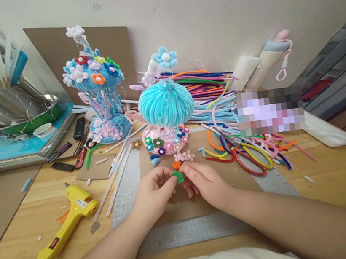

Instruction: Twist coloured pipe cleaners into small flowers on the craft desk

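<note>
Sitting a bit below the middle of the frame, a little green flower (178, 176) is pinched at its left edge by the left hand (157, 189), with the right hand (206, 183) curled just beside its right (grip can't really be told), no clear long axis shown.

Fuzzy piece (178, 177): bright green. Centre dome (166, 105): turquoise, ribbed; topper flower (164, 57) shows pale blue petals, white centre. Base (170, 141): pink, carries multicoloured flowers (158, 142). Glue gun (72, 217): yellow, red switch (54, 242). Mat (193, 232): grey, gridded. Cardboard (202, 205): plain brown. Table (19, 222): honey-toned, wood-grained.
</note>
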`<state>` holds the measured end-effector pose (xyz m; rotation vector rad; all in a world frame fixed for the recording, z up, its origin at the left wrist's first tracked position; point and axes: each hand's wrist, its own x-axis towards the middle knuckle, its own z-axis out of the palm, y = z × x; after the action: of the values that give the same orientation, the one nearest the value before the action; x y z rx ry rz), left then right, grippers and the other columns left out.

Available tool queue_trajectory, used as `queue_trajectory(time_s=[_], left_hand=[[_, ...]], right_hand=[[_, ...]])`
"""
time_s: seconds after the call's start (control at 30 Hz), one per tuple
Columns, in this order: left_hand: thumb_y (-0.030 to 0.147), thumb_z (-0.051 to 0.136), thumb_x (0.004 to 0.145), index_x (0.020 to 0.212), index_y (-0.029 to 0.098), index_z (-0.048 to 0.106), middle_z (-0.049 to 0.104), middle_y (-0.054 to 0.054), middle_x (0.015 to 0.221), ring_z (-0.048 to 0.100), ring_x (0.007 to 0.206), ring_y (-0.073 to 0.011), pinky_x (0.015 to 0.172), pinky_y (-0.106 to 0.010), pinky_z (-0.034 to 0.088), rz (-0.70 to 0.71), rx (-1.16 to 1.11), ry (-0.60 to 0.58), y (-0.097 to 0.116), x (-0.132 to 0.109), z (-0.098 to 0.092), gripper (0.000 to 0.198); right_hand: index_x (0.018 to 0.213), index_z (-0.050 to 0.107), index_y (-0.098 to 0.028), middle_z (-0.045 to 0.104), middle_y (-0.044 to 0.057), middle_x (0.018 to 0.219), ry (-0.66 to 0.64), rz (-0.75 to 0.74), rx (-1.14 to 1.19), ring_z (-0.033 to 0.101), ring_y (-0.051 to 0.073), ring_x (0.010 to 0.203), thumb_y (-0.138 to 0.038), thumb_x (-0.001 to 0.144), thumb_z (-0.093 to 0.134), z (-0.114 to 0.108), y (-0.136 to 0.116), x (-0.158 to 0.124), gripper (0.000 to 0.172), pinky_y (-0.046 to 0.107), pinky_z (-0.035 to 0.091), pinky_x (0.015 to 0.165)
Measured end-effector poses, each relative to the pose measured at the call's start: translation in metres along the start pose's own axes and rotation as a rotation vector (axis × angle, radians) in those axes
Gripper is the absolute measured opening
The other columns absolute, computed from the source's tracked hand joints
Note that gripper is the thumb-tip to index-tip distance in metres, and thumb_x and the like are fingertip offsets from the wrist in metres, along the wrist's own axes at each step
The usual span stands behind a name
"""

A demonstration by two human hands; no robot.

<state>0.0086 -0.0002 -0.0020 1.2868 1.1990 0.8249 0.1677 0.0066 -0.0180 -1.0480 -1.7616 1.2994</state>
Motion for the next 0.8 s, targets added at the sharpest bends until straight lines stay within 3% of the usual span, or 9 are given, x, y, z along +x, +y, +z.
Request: queue_trajectory(time_s=[0.2,0.47,0.57,0.67,0.8], left_hand=[[0.025,0.053,0.076,0.07,0.017,0.056,0.056,0.001,0.063,0.052,0.059,-0.0119,0.054,-0.022,0.04,0.147,0.323,0.075,-0.0048,-0.0005,-0.0004,0.011],[0.015,0.048,0.076,0.076,0.02,0.055,0.058,-0.002,0.074,0.054,0.069,-0.0159,0.059,-0.025,0.039,0.39,0.842,0.062,0.0016,-0.0054,-0.0041,0.009],[0.016,0.047,0.077,0.081,0.02,0.055,0.059,-0.002,0.076,0.055,0.07,-0.0163,0.059,-0.025,0.04,0.374,0.809,0.046,0.0011,-0.0055,-0.0044,0.01],[0.015,0.047,0.076,0.073,0.019,0.056,0.058,-0.001,0.069,0.053,0.066,-0.0153,0.058,-0.025,0.039,0.335,0.715,0.021,-0.0001,-0.0049,-0.0042,0.01],[0.019,0.05,0.075,0.067,0.017,0.058,0.058,0.0,0.065,0.053,0.063,-0.0139,0.058,-0.024,0.039,0.226,0.46,0.023,-0.0001,-0.0038,-0.0036,0.012]], right_hand=[[0.078,0.048,-0.018,0.047,-0.004,0.063,0.02,-0.016,-0.156,0.045,0.008,0.053,-0.018,0.084,0.045,0.0008,-0.0013,0.0023,0.007,0.019,0.034,0.048],[0.072,0.053,-0.017,0.053,-0.001,0.067,-0.027,-0.176,-0.609,0.048,0.011,0.063,-0.012,0.078,0.048,-0.0056,-0.0036,0.0017,0.01,0.021,0.033,0.057],[0.072,0.053,-0.017,0.054,0.0,0.068,-0.017,-0.191,-0.611,0.049,0.012,0.064,-0.012,0.079,0.047,-0.0055,-0.0038,0.0018,0.011,0.021,0.034,0.059],[0.066,0.051,-0.017,0.05,-0.001,0.064,-0.015,-0.212,-0.58,0.047,0.011,0.061,-0.01,0.077,0.048,-0.004,-0.0031,0.0027,0.014,0.021,0.033,0.057],[0.063,0.05,-0.017,0.046,-0.003,0.06,0.048,-0.244,-0.474,0.043,0.01,0.057,-0.007,0.075,0.048,-0.0015,-0.0021,0.0025,0.016,0.02,0.031,0.053]])
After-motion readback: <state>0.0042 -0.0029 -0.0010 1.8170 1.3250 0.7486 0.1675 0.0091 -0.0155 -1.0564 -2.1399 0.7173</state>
